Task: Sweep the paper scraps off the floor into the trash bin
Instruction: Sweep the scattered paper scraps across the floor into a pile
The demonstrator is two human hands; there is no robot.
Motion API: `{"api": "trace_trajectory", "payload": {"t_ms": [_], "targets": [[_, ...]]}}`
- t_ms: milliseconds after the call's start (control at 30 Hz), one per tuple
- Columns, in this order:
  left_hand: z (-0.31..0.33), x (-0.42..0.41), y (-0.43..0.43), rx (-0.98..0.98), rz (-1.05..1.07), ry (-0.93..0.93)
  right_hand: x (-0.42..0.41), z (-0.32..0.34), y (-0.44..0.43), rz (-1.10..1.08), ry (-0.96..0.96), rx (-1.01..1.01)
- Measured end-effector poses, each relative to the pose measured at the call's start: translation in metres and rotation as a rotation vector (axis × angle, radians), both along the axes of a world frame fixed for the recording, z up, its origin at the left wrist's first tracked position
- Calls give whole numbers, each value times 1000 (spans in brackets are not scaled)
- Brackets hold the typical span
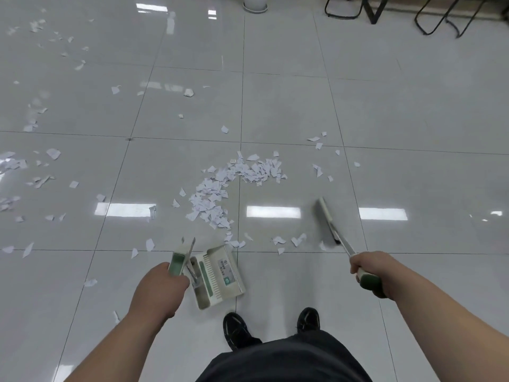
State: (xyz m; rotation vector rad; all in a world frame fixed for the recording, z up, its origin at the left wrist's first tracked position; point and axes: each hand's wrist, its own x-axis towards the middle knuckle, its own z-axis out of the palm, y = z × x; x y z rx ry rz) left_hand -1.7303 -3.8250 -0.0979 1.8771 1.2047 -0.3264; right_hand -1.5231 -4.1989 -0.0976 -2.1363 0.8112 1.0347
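A curved heap of white paper scraps (234, 183) lies on the glossy grey tile floor just ahead of me. More loose scraps (35, 172) are scattered to the left and far left. My left hand (162, 288) grips the handle of a cream and green dustpan (220, 274), which sits on the floor in front of my feet, its mouth toward the heap. My right hand (370, 272) grips the green handle of a broom (327, 220). The broom head is down at the floor to the right of the heap, beside a few stray scraps (294, 240).
A white round base (255, 4) stands at the far top centre. Black chair and table legs (429, 15) fill the top right corner. My black shoes (272, 325) stand just behind the dustpan. No trash bin is in view.
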Motion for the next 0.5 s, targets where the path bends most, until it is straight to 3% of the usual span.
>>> {"api": "trace_trajectory", "payload": {"t_ms": [167, 500], "targets": [[-2, -19, 15, 1, 23, 10, -20, -9, 10, -9, 24, -45], [-2, -60, 23, -47, 140, 12, -71, 18, 127, -87, 162, 252]]}}
